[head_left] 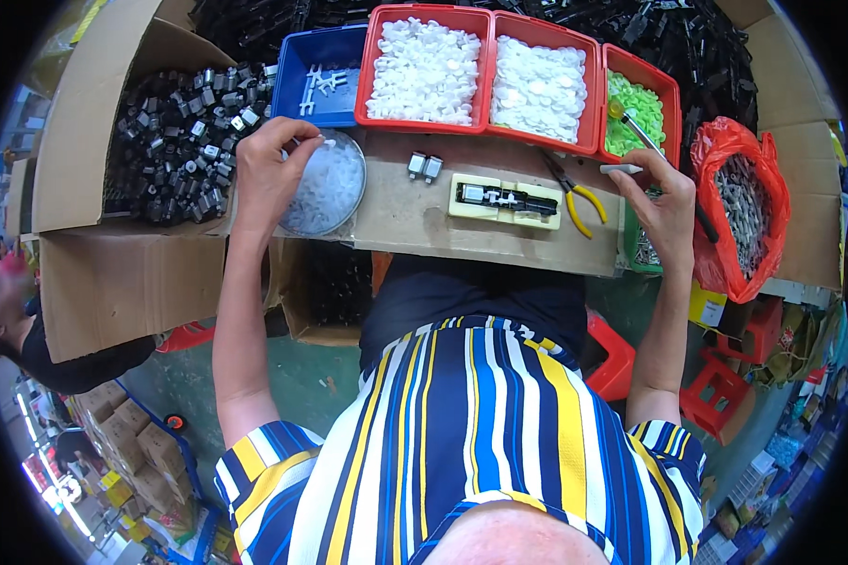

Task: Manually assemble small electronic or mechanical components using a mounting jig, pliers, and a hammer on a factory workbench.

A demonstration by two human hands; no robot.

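Note:
My left hand (278, 169) pinches a small white piece (328, 142) above the rim of a round dish (360, 200) of translucent white parts. My right hand (664, 207) is closed round a long tool (643, 137) with a yellow end, metal shaft and dark far end. A pale grey tapered piece (620, 169) shows at its fingertips; I cannot tell whether it belongs to the tool. Between the hands lies a cream holder (456, 209) bearing a black assembly (513, 201) with white and silver parts. Yellow-handled pliers (586, 209) and two small silver-and-white blocks (424, 168) lie beside it.
Behind stand a blue bin (290, 94) and red bins (488, 94) of white and green parts. A carton (85, 141) of black-and-silver pieces is left; a red bag (768, 235) of metal parts and a green tray (631, 247) are right. Another person (75, 363) sits far left.

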